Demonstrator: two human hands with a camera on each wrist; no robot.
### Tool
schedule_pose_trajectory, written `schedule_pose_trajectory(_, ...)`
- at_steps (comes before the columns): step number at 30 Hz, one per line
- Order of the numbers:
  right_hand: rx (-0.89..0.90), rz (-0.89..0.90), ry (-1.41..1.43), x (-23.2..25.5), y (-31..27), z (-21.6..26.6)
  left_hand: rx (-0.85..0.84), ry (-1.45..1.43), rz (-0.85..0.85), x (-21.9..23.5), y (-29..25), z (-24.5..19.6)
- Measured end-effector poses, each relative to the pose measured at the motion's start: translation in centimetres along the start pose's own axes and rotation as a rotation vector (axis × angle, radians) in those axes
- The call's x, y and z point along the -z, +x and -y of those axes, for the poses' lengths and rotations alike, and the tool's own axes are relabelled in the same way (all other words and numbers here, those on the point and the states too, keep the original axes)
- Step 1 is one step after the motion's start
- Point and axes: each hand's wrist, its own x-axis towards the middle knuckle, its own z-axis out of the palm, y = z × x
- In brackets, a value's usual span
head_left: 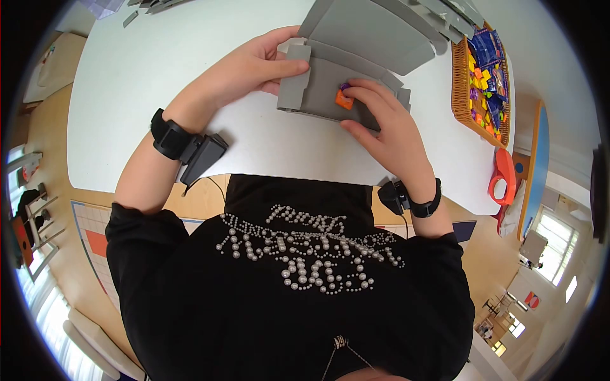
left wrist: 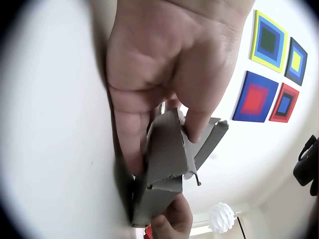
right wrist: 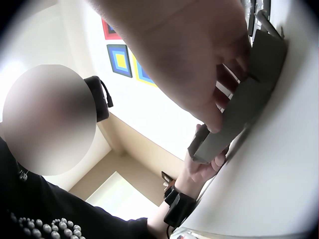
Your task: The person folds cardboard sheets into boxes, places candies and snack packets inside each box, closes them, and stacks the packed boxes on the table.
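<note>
A grey cardboard box lies on the white table with its lid raised at the back. My left hand grips the box's left end, thumb over the side flap and fingers along the outside. Inside lie a small orange piece and a small purple piece, side by side. My right hand reaches into the box from the right, fingertips at the purple piece. Its thumb is apart from the fingers, by the front wall. In the right wrist view the box wall hides the pieces.
A wicker basket at the right holds many small colourful pieces and blue packets. A red ring-shaped object stands near the right table edge. More grey pieces lie at the far left of the table.
</note>
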Motion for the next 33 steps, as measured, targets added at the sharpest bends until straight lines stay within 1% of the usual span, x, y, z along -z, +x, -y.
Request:
schedule_pose_trajectory(2,0.024,-0.012,-0.019,-0.1,0.1,0.0,-0.015,0.209,-0.099,-0.6,-0.1,-0.2)
schedule_pose_trajectory(4,0.049,-0.022,-0.038,-0.4,0.2,0.1,-0.023,0.213,-0.122,-0.9,-0.1,-0.1)
schedule_pose_trajectory(6,0.086,-0.073,-0.09,-0.6,0.2,0.2,-0.031,0.217,-0.145,-0.9,-0.1,0.2)
schedule_pose_trajectory(8,0.081,-0.08,-0.095,-0.7,0.2,0.5,-0.091,0.231,-0.154,-0.7,0.2,0.8)
schedule_pose_trajectory(10,0.076,-0.089,-0.1,-0.7,0.3,0.6,-0.103,0.206,-0.168,-0.8,0.1,0.7)
schedule_pose_trajectory(11,0.101,-0.112,-0.113,-0.7,0.3,0.6,-0.116,0.18,-0.183,-0.9,0.1,0.6)
schedule_pose_trajectory(12,0.125,-0.135,-0.126,-0.7,0.4,0.5,-0.115,0.181,-0.182,-1.0,0.0,0.5)
schedule_pose_trajectory(14,0.127,-0.144,-0.129,-0.8,0.6,0.5,-0.045,0.145,-0.185,-1.1,-0.4,0.1)
schedule_pose_trajectory(16,0.131,-0.154,-0.132,-0.7,0.7,0.6,-0.033,0.128,-0.195,-1.2,-0.4,-0.2)
schedule_pose_trajectory(18,0.219,-0.216,-0.097,-0.4,0.8,0.8,-0.019,0.112,-0.204,-1.0,-0.3,0.1)
schedule_pose_trajectory(19,0.219,-0.218,-0.096,0.0,0.8,1.1,-0.055,0.086,-0.195,-0.5,0.1,0.7)
schedule_pose_trajectory(20,0.3,-0.283,-0.066,0.7,0.7,1.6,-0.092,0.059,-0.187,-0.2,0.3,1.1)
schedule_pose_trajectory(21,0.382,-0.348,-0.035,1.4,0.6,2.1,-0.09,0.061,-0.187,-0.2,0.3,1.0)
schedule_pose_trajectory(22,0.379,-0.349,-0.033,2.0,0.4,2.6,-0.075,0.069,-0.186,-0.2,0.2,0.8)
schedule_pose_trajectory(24,0.474,-0.459,0.237,3.5,-0.4,3.7,-0.056,0.079,-0.182,-0.4,0.2,0.7)
schedule_pose_trajectory(26,0.545,-0.31,0.41,6.0,-1.5,5.3,-0.079,0.012,-0.298,-1.0,0.2,0.7)
schedule_pose_trajectory(27,0.542,-0.314,0.409,6.9,-1.6,6.3,-0.078,0.014,-0.294,-1.1,0.1,0.5)
schedule_pose_trajectory(30,0.89,-0.05,1.101,8.9,-2.1,8.8,-0.02,0.069,-0.281,-1.0,0.0,0.2)
schedule_pose_trajectory(31,0.887,-0.056,1.098,9.0,-2.4,8.6,-0.019,0.061,-0.293,-1.0,0.0,0.3)
schedule_pose_trajectory(32,0.887,-0.074,1.123,11.0,-4.7,7.5,-0.018,0.052,-0.306,-0.9,0.0,0.4)
schedule_pose_trajectory(33,0.887,-0.092,1.147,10.8,-5.5,8.1,-0.017,0.051,-0.3,-0.6,0.1,0.5)
